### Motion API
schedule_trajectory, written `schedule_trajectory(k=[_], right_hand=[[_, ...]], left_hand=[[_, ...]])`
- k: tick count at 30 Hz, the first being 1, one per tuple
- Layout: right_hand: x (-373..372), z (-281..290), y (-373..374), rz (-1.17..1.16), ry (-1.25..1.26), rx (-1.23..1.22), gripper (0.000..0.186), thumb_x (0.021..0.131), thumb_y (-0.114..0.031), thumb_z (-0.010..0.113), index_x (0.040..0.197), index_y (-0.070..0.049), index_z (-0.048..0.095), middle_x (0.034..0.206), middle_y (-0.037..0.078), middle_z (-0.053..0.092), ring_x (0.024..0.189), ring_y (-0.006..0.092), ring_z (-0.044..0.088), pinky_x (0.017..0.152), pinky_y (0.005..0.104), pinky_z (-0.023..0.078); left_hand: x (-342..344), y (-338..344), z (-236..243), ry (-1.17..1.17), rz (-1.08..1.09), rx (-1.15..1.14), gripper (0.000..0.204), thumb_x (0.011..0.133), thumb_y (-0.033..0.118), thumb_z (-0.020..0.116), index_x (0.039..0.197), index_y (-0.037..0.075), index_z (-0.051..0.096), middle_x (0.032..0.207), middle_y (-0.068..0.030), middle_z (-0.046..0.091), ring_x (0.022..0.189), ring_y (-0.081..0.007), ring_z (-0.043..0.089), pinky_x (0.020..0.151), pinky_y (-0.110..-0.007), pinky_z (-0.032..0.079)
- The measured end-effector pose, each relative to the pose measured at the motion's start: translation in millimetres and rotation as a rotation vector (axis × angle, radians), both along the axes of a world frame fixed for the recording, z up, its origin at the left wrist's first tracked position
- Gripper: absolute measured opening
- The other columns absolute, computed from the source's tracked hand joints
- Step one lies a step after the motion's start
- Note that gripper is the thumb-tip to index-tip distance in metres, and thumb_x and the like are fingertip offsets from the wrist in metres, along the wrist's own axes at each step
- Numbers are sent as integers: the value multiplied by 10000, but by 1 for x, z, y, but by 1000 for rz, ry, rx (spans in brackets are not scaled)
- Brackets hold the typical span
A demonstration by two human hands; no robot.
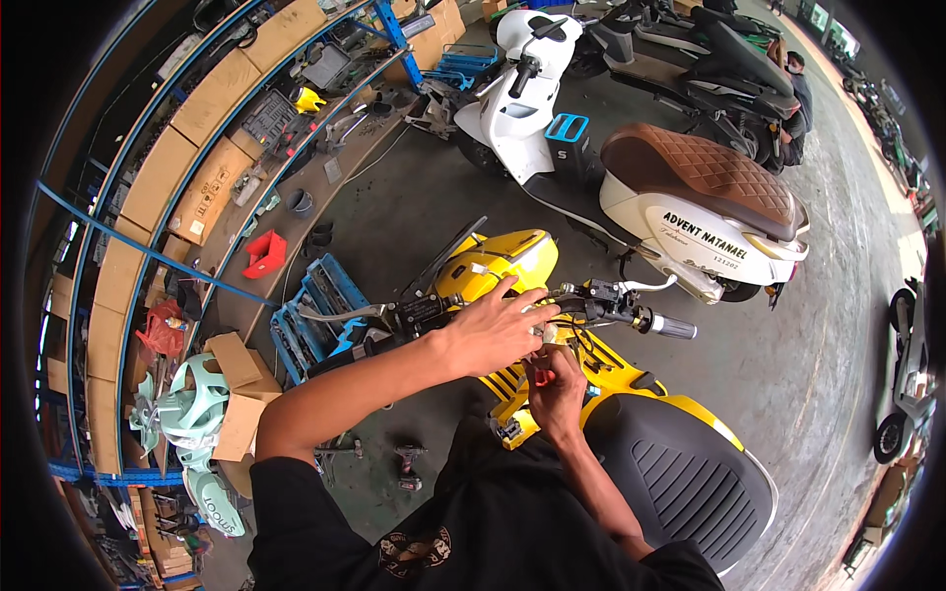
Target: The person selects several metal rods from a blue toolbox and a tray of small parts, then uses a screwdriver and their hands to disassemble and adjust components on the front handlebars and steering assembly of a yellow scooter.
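A yellow scooter (591, 357) stands in front of me, its handlebar partly stripped and its wiring exposed. My left hand (501, 330) lies across the middle of the handlebar with fingers stretched and spread. Its thumb is hidden. Just below that, my right hand (558, 392) is closed around a red-handled tool (543, 376), whose working end I cannot make out. A small white part (549, 333) shows between the hands. Dark cables (594, 345) run beside them. The right grip (674, 326) and the yellow front cover (512, 258) frame the work area.
The scooter's black seat (680, 473) is at my right. A white scooter (631, 212) stands beyond. Leftward are a blue toolbox (315, 315), a red bin (264, 254), shelves with cardboard boxes (158, 182) and mint-green panels (197, 409). A cordless drill (408, 463) lies low. A person (798, 103) crouches far right.
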State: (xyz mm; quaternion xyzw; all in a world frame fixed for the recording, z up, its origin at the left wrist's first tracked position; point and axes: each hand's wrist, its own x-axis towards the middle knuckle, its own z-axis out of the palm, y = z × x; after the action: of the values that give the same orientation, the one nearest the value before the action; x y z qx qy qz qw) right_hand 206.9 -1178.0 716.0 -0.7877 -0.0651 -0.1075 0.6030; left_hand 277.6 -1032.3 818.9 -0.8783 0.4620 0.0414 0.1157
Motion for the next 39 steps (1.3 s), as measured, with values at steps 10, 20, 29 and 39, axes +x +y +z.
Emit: schedule_trajectory(k=[10,20,29,39], right_hand=[[6,20,-4,52,342,155,172,839,-103,731,854,14,606,826,69,675,680,109,587,648,273,467],[21,14,7,106,398,151,229,893,-144,583,863,70,656,683,92,664,608,111,589,577,273,456],[25,2,8,30,417,199,227,837,-135,583,745,71,613,581,47,539,550,85,459,511,285,379],[4,-2,-11,92,496,168,182,792,-118,586,737,49,634,579,14,528,533,72,430,495,262,332]], left_hand=[[18,12,-19,101,-65,-165,168,824,264,639,934,170,723,1360,-46,559,1341,-231,424,1120,-480,292],[19,16,-20,54,-104,-276,346,705,241,756,1018,118,675,1239,-73,634,1212,-229,547,1093,-468,333],[16,17,-27,56,-106,-320,394,686,198,753,1052,104,642,1184,-72,650,1108,-225,617,1048,-458,375],[32,35,-11,-24,-70,-172,306,705,196,722,1005,151,681,1097,-35,688,1031,-201,650,1040,-434,377]])
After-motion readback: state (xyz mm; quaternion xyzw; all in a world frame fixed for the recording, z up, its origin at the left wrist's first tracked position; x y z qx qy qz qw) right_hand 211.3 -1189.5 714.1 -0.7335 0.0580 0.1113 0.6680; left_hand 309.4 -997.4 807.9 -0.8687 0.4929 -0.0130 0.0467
